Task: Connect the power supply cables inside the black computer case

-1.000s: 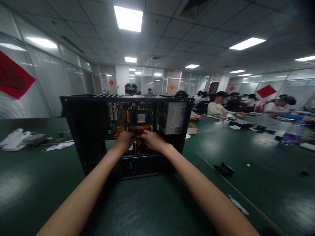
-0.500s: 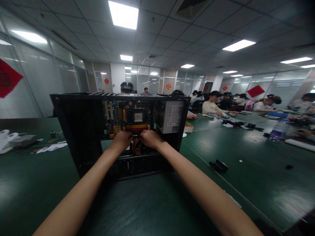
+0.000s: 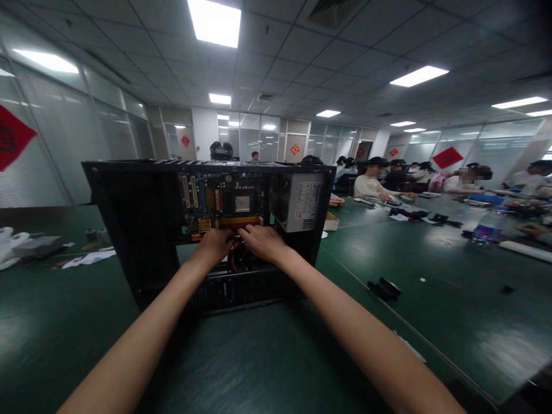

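Observation:
A black computer case (image 3: 133, 230) stands open-sided in front of me, its motherboard (image 3: 254, 187) exposed. Both hands reach into it at the board's lower edge, just below the yellow memory slots (image 3: 241, 222). My right hand (image 3: 263, 241) is closed with its fingertips on a bundle of red, orange and black cables (image 3: 236, 260) that loops down between the hands. Close beside it, my left hand (image 3: 215, 246) is pinched shut; whatever its fingers grip is hidden. The silver power supply (image 3: 303, 202) with its fan sits in the case's upper right corner.
The case rests on a green table (image 3: 267, 356). Black plastic parts (image 3: 383, 288) lie to the right, near a seam. A small open box (image 3: 331, 222) stands behind the case, a grey block (image 3: 38, 247) at left. Farther off are a bottle (image 3: 487, 229) and several seated people.
My right hand has shifted slightly left, closer to my left hand. The cable bundle below the fingers has changed shape and is now more of a loop. My left hand has barely moved.

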Available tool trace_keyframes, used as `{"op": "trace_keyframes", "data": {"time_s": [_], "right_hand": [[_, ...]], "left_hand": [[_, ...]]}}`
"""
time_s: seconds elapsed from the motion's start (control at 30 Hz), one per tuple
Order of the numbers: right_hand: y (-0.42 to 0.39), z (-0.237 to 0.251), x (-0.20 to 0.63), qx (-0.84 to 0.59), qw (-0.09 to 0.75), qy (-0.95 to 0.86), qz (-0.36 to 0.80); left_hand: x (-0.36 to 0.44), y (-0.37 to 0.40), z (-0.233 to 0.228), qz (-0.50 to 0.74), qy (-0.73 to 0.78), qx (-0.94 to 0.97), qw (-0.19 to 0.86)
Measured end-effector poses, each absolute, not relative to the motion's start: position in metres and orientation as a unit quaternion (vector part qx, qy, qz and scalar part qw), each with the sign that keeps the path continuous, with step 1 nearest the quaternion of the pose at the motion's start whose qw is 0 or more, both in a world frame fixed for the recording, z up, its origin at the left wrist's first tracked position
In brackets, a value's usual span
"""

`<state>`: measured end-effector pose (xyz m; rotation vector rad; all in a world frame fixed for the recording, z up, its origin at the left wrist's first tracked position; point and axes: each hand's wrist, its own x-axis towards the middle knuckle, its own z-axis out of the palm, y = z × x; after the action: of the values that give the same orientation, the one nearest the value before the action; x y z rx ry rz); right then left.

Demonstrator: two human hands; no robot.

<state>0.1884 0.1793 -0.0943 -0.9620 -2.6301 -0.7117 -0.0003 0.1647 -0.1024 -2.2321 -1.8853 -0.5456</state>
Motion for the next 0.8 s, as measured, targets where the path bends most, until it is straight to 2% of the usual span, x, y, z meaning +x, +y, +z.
{"op": "trace_keyframes", "data": {"time_s": [0.4,0.8], "right_hand": [[0.186,-0.093,0.184,-0.309,0.099,-0.906,-0.272],[0.193,-0.093,0.179,-0.264,0.039,-0.921,-0.283]], "left_hand": [[0.008,0.158,-0.102,-0.210,-0.640,-0.737,0.062],[0.013,0.152,-0.094,-0.145,-0.692,-0.705,0.055]]}}
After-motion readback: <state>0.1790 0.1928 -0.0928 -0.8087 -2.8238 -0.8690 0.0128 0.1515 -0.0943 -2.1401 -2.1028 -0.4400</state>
